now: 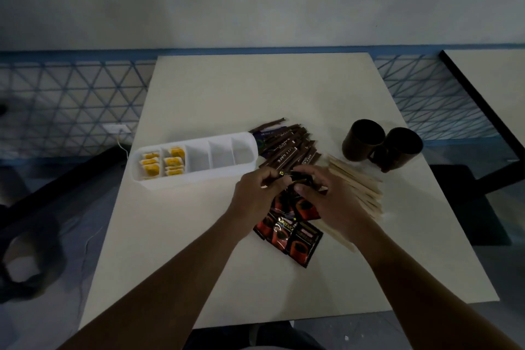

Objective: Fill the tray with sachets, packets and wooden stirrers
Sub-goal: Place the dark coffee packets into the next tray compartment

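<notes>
A long white tray point(196, 177) with several compartments lies on the table; its two left compartments hold yellow sachets point(163, 163), the other three show bare white. Just right of the tray lies a heap of brown stick packets point(289, 148). Black and red coffee sachets point(292, 231) are spread near the table's middle, partly under my hands. A bundle of wooden stirrers point(358, 187) lies to their right, partly hidden by my right forearm. My left hand point(255, 193) and my right hand point(326, 196) meet above the coffee sachets, both pinching a dark sachet point(289, 177) between their fingers.
Two dark brown mugs point(380, 145) stand at the back right of the white table point(255, 94). A second table point(497, 79) stands to the right. A blue lattice railing point(71, 99) runs behind, and a dark bench is at the left.
</notes>
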Available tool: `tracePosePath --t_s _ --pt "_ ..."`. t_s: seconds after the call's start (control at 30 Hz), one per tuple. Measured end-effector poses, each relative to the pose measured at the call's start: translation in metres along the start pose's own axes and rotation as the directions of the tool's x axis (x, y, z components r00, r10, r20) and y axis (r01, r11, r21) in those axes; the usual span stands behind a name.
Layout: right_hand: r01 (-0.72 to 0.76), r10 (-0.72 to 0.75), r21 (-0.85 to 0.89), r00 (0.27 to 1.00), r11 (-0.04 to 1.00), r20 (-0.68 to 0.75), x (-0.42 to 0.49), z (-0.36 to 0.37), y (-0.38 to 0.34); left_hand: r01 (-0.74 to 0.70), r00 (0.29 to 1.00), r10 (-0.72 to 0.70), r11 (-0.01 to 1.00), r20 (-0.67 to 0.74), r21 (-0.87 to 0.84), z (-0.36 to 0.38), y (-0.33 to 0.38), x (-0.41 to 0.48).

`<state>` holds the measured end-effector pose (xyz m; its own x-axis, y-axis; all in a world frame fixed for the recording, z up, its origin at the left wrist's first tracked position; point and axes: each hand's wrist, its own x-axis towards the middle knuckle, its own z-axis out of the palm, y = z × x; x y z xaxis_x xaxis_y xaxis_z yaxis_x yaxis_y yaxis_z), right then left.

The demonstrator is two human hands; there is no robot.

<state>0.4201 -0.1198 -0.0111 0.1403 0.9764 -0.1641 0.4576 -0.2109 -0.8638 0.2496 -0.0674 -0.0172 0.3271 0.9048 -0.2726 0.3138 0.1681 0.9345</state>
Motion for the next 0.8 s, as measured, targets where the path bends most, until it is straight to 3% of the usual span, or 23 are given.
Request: tracePosePath --t_s 0.33,0.5,0.63,0.8 --pt "-0.023 0.028 0.037 0.992 0.999 -0.125 0.034 0.068 -0.035 0.110 0.992 -0.120 0.972 -0.039 -0.208 -0.051 -0.005 0.003" --pt "-0.016 0.020 0.025 0.985 1.000 -0.171 0.048 0.091 -0.049 0.184 0.977 -0.136 0.925 0.164 -0.331 -0.085 -0.003 0.002" --pt "-0.019 0.029 0.054 0.979 0.998 -0.200 0.059 0.108 -0.062 0.176 0.957 -0.103 0.949 0.272 -0.262 -0.113 -0.006 0.005" --pt "-0.074 0.099 0.195 0.987 0.978 -0.124 0.069 0.123 -0.074 0.143 0.977 -0.098 0.960 0.188 -0.239 -0.134 -0.012 0.013"
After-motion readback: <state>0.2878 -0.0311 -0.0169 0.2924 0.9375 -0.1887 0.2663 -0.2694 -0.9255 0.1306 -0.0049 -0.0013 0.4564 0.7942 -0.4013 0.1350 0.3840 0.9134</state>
